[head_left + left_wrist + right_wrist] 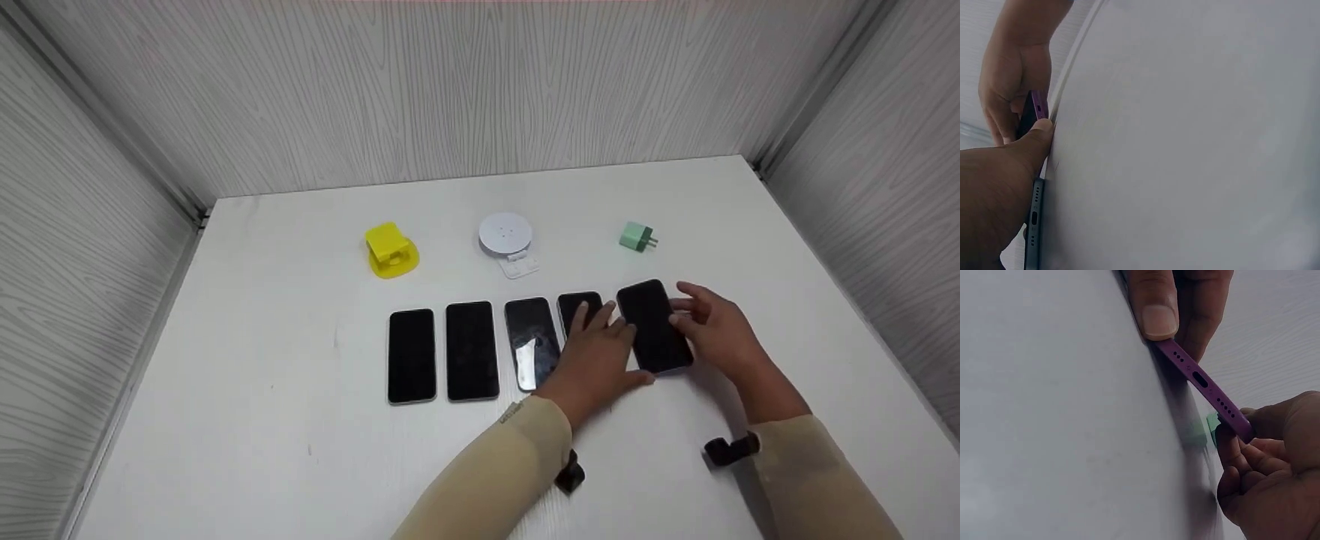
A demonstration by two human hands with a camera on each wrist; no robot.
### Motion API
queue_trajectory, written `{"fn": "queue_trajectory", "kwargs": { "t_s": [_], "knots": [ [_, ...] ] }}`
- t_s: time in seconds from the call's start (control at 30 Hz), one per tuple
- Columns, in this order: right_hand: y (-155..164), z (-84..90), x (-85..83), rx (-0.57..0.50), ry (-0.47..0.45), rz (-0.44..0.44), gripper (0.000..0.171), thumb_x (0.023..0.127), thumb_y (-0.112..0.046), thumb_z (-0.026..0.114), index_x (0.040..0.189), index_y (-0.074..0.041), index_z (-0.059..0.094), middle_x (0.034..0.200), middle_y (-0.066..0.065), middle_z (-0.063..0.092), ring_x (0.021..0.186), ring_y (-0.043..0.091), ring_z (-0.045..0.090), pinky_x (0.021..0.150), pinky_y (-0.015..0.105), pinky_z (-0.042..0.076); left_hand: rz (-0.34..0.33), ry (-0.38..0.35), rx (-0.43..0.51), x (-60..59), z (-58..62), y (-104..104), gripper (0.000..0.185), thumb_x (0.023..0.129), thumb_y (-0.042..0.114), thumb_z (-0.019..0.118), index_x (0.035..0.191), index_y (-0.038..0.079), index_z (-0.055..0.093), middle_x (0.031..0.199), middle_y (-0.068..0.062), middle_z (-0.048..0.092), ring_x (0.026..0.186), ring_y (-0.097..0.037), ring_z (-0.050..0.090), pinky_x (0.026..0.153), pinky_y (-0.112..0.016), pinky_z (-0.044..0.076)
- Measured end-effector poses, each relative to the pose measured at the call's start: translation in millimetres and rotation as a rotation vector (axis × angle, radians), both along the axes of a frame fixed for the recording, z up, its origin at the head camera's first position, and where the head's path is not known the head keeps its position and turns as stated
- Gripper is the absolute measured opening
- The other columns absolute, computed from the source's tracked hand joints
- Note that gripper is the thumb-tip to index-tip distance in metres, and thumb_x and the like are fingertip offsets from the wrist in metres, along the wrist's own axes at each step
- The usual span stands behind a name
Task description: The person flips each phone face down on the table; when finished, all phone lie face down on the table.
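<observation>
A smartphone [654, 327] with a dark screen and a purple bottom edge [1202, 379] is at the right end of a row of phones. My right hand [720, 330] pinches its right side, thumb on top and fingers beneath; that side is raised off the table. My left hand [592, 364] reaches over from the left, its thumb touching the phone's lower left corner and its fingers extended along the left side. Under those fingers lies a smaller dark phone [574, 306], partly hidden. In the left wrist view, another phone's bottom edge [1034, 219] shows beside the left hand.
Three more phones lie to the left: a shiny one [529, 322], a large one [472, 351] and one at the end [412, 356]. Behind stand a yellow phone stand [390, 247], a white round-topped stand [505, 233] and a green plug adapter [636, 236]. Walls enclose the white table [262, 450].
</observation>
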State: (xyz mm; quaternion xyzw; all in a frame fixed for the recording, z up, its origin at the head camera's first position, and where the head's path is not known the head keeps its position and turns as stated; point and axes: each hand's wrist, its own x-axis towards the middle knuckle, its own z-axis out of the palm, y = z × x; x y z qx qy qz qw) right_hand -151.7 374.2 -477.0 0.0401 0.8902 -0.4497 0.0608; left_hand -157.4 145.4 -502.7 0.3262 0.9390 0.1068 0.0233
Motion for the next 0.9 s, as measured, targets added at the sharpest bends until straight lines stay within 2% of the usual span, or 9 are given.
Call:
{"fn": "queue_trajectory", "kwargs": {
  "t_s": [0.1, 0.27, 0.37, 0.5, 0.67, 0.77, 0.9],
  "knots": [
    [1.8, 0.5, 11.3, -0.022, -0.002, -0.021, 0.066, 0.111, -0.02, 0.064, 0.17, -0.008, 0.037, 0.155, 0.023, 0.062, 0.14, 0.032, 0.061, 0.089, 0.006, 0.047, 0.003, -0.002, 0.005, 0.0, -0.2, 0.4, 0.086, 0.098, 0.078, 0.06, 0.161, 0.02, 0.055, 0.168, 0.005, 0.051, 0.169, -0.019, 0.022, 0.14, -0.048, 0.006],
    [2.0, 2.1, 31.4, -0.065, -0.003, -0.041, 0.066, 0.109, -0.026, 0.07, 0.167, -0.008, 0.044, 0.152, 0.023, 0.065, 0.119, -0.003, 0.065, 0.088, 0.01, 0.052, 0.007, -0.005, 0.009, -0.5, 0.4, 1.0, 0.086, 0.098, 0.078, 0.06, 0.161, 0.019, 0.055, 0.167, 0.005, 0.053, 0.17, -0.019, 0.02, 0.14, -0.048, 0.002],
    [0.0, 2.6, 41.6, -0.103, 0.019, -0.045, 0.066, 0.107, -0.022, 0.073, 0.165, -0.006, 0.046, 0.149, 0.025, 0.065, 0.109, -0.012, 0.064, 0.087, 0.012, 0.055, 0.004, 0.005, 0.002, -0.5, 1.4, 1.1, 0.086, 0.098, 0.078, 0.06, 0.16, 0.019, 0.056, 0.166, 0.005, 0.054, 0.169, -0.019, 0.021, 0.14, -0.048, 0.003],
    [-5.0, 6.5, 51.4, -0.097, 0.061, -0.058, 0.064, 0.106, -0.017, 0.075, 0.163, -0.005, 0.049, 0.147, 0.024, 0.068, 0.108, -0.012, 0.065, 0.087, 0.011, 0.054, -0.016, 0.021, -0.005, -2.3, 4.4, 1.9, 0.085, 0.098, 0.078, 0.061, 0.159, 0.02, 0.057, 0.163, 0.007, 0.057, 0.169, -0.019, 0.024, 0.14, -0.049, 0.005],
    [-17.8, 10.4, 62.0, 0.03, 0.167, -0.084, 0.06, 0.103, -0.014, 0.076, 0.158, -0.006, 0.055, 0.137, 0.015, 0.076, 0.1, -0.007, 0.065, 0.083, 0.009, 0.05, -0.021, -0.014, 0.019, -8.1, 9.2, 6.6, 0.08, 0.103, 0.075, 0.053, 0.163, 0.022, 0.052, 0.158, 0.01, 0.062, 0.167, -0.018, 0.029, 0.139, -0.048, 0.01],
    [-28.1, 10.9, 66.6, 0.099, 0.238, -0.102, 0.057, 0.101, -0.01, 0.077, 0.155, -0.007, 0.059, 0.131, 0.01, 0.08, 0.096, -0.002, 0.065, 0.081, 0.012, 0.048, 0.022, -0.078, 0.074, -14.1, 15.7, 9.6, 0.08, 0.108, 0.069, 0.051, 0.169, 0.019, 0.043, 0.154, 0.007, 0.066, 0.164, -0.016, 0.035, 0.139, -0.044, 0.015],
    [-40.2, 9.9, 68.8, 0.137, 0.29, -0.11, 0.056, 0.1, -0.008, 0.077, 0.153, -0.008, 0.061, 0.128, 0.006, 0.081, 0.097, 0.008, 0.067, 0.083, 0.019, 0.051, 0.114, -0.187, 0.206, -26.2, 25.3, 10.4, 0.083, 0.11, 0.065, 0.052, 0.174, 0.017, 0.031, 0.14, 0.003, 0.075, 0.156, -0.019, 0.047, 0.134, -0.039, 0.028]
  ]
}}
